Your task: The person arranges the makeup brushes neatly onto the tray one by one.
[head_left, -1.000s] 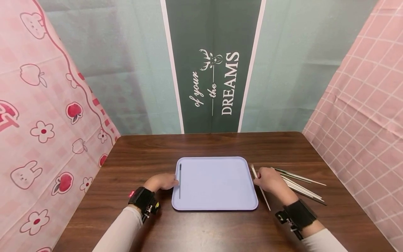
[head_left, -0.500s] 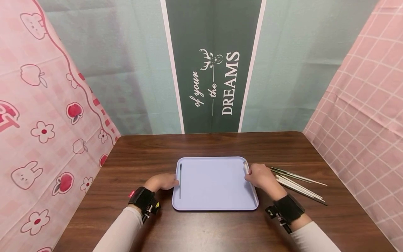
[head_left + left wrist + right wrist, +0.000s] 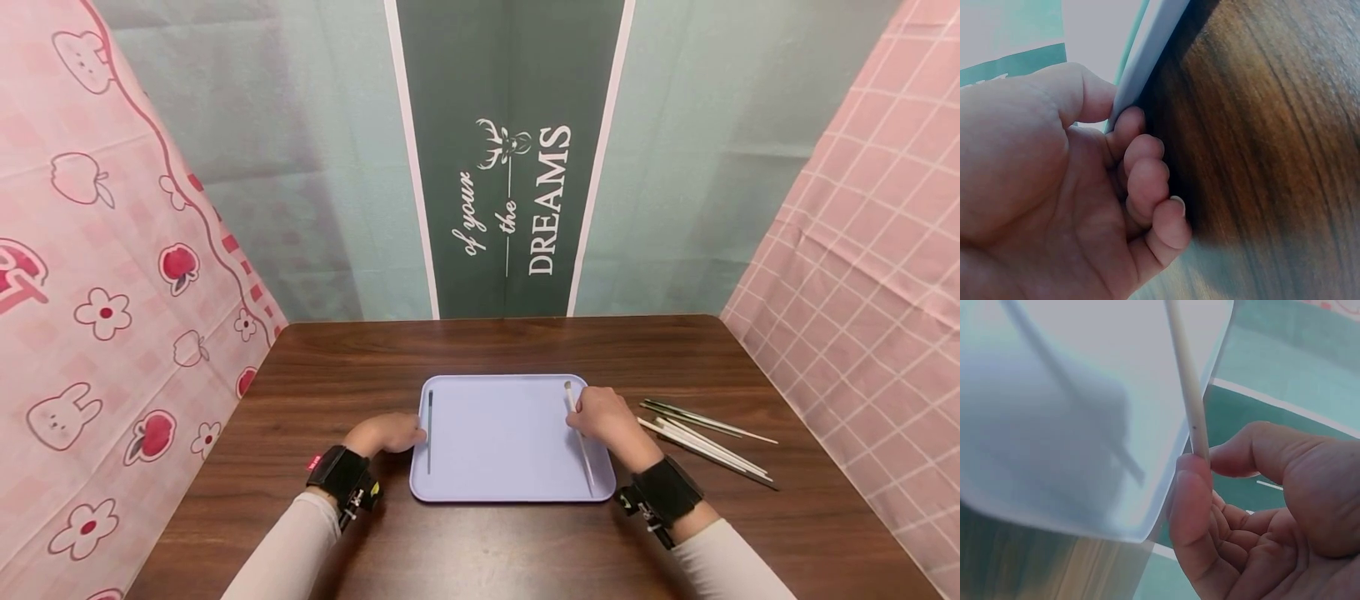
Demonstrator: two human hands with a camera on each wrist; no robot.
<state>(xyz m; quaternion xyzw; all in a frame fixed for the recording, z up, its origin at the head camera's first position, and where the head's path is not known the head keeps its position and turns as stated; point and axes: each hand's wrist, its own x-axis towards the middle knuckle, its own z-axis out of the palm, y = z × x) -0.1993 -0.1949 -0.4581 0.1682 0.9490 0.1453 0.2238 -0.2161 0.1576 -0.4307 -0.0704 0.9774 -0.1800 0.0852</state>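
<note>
A pale lavender tray [image 3: 502, 442] lies on the table, and my left hand [image 3: 384, 432] pinches its left rim between thumb and fingers. In the left wrist view the thumb is on top of the tray rim [image 3: 1147, 53], with the fingertips below it. A dark thin paintbrush [image 3: 430, 433] lies lengthwise inside the tray along the left side. My right hand [image 3: 602, 413] pinches a white-handled paintbrush [image 3: 584, 458] over the tray's right side, bristles pointing away. In the right wrist view, the brush handle [image 3: 1186, 381] sits between thumb and index finger, its shadow falling on the tray.
Several more brushes rest on the table to the right: white-handled ones [image 3: 712, 450] in a loose bunch and green ones [image 3: 690, 414] behind them. The brown wooden table [image 3: 495, 550] ends at a green cloth backdrop [image 3: 345, 208].
My right hand has carried the white paintbrush leftward from the table beside the tray, across the right rim, to over the tray. The left hand has stayed at the left rim.
</note>
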